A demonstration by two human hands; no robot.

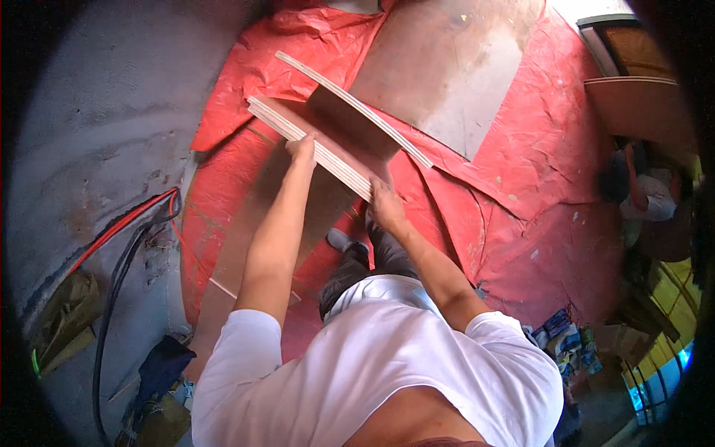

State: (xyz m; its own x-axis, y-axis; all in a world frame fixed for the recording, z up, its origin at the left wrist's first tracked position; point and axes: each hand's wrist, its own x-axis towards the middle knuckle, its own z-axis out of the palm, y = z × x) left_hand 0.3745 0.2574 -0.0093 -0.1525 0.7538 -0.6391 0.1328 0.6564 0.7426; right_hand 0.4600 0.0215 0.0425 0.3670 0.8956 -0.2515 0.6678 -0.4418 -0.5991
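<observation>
My left hand [302,147] and my right hand [386,206] grip the near long edge of a stack of brown plywood boards [339,165] with pale layered edges. The left is near the middle of that edge, the right at its lower right end. Fingers of both hands curl over the edge and are partly hidden. Just beyond the stack, another brown plywood board [356,106] shows its pale edge, running nearly parallel. A brown panel [257,216] lies below the stack, beside my left forearm.
Red plastic sheeting [555,156] covers much of the floor, with a large stained board [439,82] on it. Black and red cables [112,298] run along the grey wall [112,112] at left. Another person [652,194] is at right, near a brown board [633,108]. Cloths [566,339] lie lower right.
</observation>
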